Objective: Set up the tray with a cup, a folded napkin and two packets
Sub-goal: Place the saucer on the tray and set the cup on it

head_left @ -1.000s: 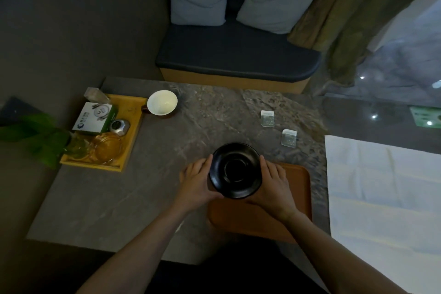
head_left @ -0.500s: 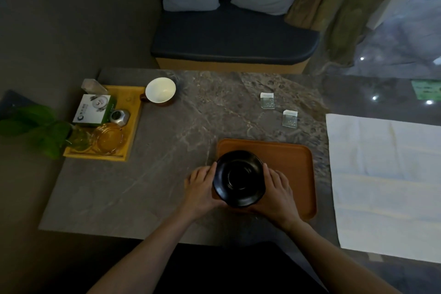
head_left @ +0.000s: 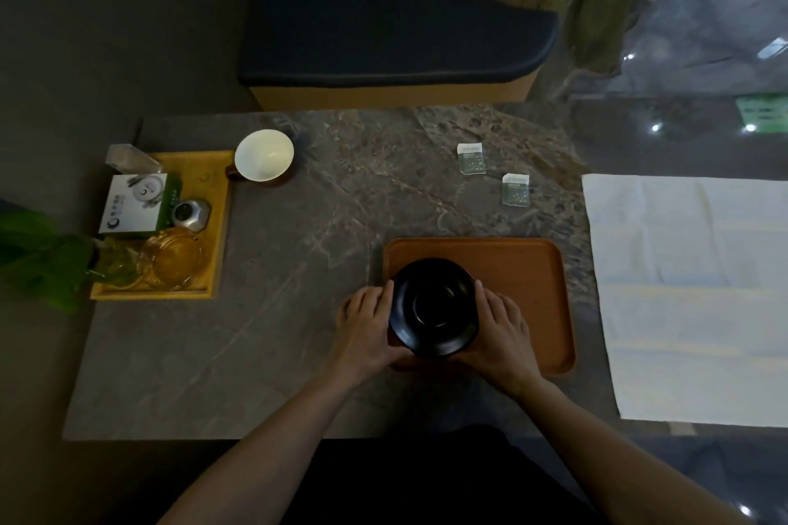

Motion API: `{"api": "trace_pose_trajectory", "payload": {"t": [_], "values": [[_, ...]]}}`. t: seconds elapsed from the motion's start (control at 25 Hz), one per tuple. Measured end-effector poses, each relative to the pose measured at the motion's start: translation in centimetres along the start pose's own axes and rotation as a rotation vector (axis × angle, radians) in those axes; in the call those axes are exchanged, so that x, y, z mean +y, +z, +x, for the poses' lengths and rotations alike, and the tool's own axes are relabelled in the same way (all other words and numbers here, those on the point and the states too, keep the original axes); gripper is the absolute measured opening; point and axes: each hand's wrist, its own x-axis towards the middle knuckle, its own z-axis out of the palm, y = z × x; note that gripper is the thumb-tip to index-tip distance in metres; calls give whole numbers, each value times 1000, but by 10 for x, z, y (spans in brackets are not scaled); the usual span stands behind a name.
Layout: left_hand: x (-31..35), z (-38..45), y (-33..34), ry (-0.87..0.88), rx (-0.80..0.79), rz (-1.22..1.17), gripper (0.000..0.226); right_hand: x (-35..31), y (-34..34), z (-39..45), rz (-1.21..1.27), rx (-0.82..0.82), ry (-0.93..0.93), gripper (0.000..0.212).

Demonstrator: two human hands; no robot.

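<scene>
A black saucer (head_left: 434, 306) is being held between both hands over the near left corner of the brown tray (head_left: 520, 264), which is lying on the stone table (head_left: 298, 269). The left hand (head_left: 366, 328) is being pressed against the saucer's left rim and the right hand (head_left: 501, 330) against its right rim, fingers curved and close together. Whether the saucer is already resting on the tray cannot be told.

For the step to be done well, the saucer is best being lowered level, both sides released together, and kept far enough into the corner that room is being left for the napkin and packets.

The white cup (head_left: 264, 155) is standing well apart at the far left, just beside the yellow tray (head_left: 221, 200) of boxes and glassware. Two packets (head_left: 471, 158) are lying on the table beyond the brown tray. A white cloth (head_left: 690, 294) is spread to the right, unfolded. Nothing is blocking the way to the cup or packets.
</scene>
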Motion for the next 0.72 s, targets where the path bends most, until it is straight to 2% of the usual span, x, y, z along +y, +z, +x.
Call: {"api": "trace_pose_trajectory", "payload": {"t": [0.36,0.72], "values": [[-3,5,3,19,49,49,112,1,9,5,-10,-6,23,122],[-9,8,-1,14,-12,111,113,2,16,9,-15,-6,42,118]]}}
